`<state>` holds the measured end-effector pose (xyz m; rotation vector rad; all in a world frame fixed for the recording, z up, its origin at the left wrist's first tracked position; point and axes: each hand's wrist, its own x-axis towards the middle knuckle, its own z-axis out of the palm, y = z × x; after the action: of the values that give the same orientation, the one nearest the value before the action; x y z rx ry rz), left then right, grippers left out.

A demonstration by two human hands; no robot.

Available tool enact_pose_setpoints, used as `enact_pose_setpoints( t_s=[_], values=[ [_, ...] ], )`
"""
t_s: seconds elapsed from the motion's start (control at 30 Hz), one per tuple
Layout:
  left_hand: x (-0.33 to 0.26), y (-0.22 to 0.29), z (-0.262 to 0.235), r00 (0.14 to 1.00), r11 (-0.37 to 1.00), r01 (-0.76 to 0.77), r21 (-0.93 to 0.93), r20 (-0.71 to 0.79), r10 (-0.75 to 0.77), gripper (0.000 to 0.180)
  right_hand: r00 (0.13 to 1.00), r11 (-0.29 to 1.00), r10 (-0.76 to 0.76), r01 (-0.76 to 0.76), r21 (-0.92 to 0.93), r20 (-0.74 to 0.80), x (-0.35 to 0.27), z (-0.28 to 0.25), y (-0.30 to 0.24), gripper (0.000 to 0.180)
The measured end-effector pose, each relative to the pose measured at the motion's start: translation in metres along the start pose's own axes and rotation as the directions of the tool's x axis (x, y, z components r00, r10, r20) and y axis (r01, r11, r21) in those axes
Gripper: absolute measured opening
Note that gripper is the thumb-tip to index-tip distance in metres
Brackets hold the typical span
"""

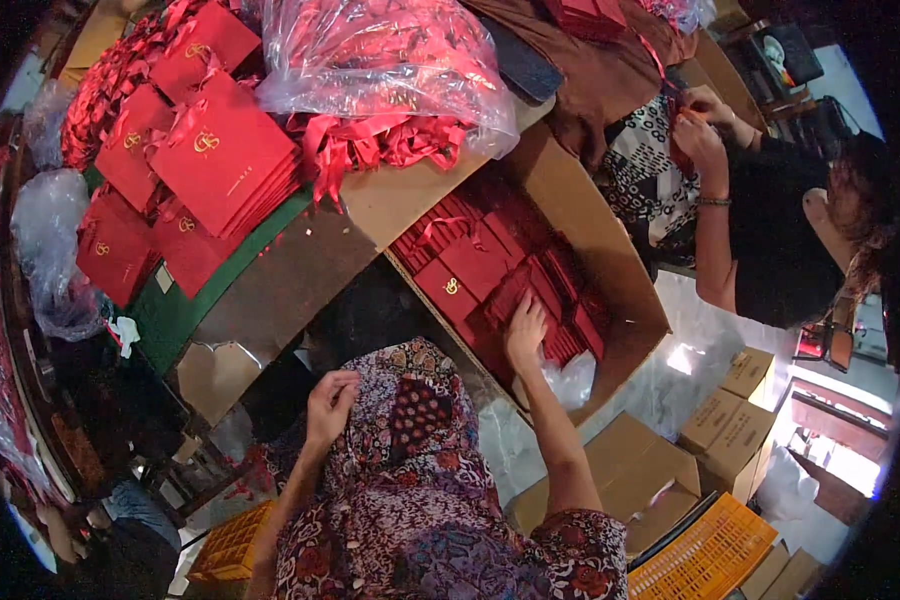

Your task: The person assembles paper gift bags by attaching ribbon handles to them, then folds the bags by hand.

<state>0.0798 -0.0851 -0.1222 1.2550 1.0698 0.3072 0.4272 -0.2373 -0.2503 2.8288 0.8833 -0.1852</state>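
Note:
My right hand (527,335) reaches into a large cardboard box (602,262). Its fingers lie stretched out on a stack of red paper gift bags (510,298), gripping none that I can see. Other red bags (475,262) fill the box in rows, some lying flat with gold emblems, others packed on edge. A crumpled clear plastic bag (570,382) sits in the box's near corner, beside my right wrist. Over my patterned clothing, my left hand (332,405) hovers with loosely bent fingers, the thumb apart and nothing visible in it.
Stacks of red gift bags (225,150) and a clear sack of red ribboned bags (390,70) cover the table (295,265) at upper left. Another person's hands (705,135) work at upper right. Cardboard cartons (730,425) and an orange crate (705,550) stand at lower right.

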Motion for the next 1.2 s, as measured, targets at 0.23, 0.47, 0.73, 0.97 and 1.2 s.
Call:
enact_pose_setpoints(
  t_s=[0.23, 0.47, 0.73, 0.97, 1.2],
  values=[
    [0.001, 0.01, 0.004, 0.999, 0.999, 0.041, -0.035, 0.013, -0.041, 0.018, 0.979, 0.996, -0.037, 0.019, 0.09, 0.202, 0.008, -0.015, 0.011, 0.103],
    [0.001, 0.001, 0.003, 0.999, 0.998, 0.047, -0.035, 0.0, -0.047, 0.018, 0.936, 0.918, -0.338, 0.305, 0.253, 0.097, -0.017, -0.018, 0.019, 0.107],
    [0.0, 0.006, 0.002, 0.995, 0.994, 0.096, -0.048, 0.0, -0.096, 0.016, 0.908, 0.877, -0.41, 0.366, 0.311, 0.089, -0.015, -0.006, 0.019, 0.096],
    [-0.001, 0.011, 0.003, 0.996, 0.995, 0.088, -0.045, -0.001, -0.088, 0.016, 0.921, 0.895, -0.369, 0.316, 0.316, 0.123, -0.017, -0.006, 0.017, 0.1],
    [-0.001, -0.005, 0.001, 0.999, 0.999, 0.035, -0.023, 0.011, -0.035, 0.018, 0.943, 0.923, -0.328, 0.307, 0.234, 0.06, -0.019, 0.004, 0.016, 0.109]
  ],
)
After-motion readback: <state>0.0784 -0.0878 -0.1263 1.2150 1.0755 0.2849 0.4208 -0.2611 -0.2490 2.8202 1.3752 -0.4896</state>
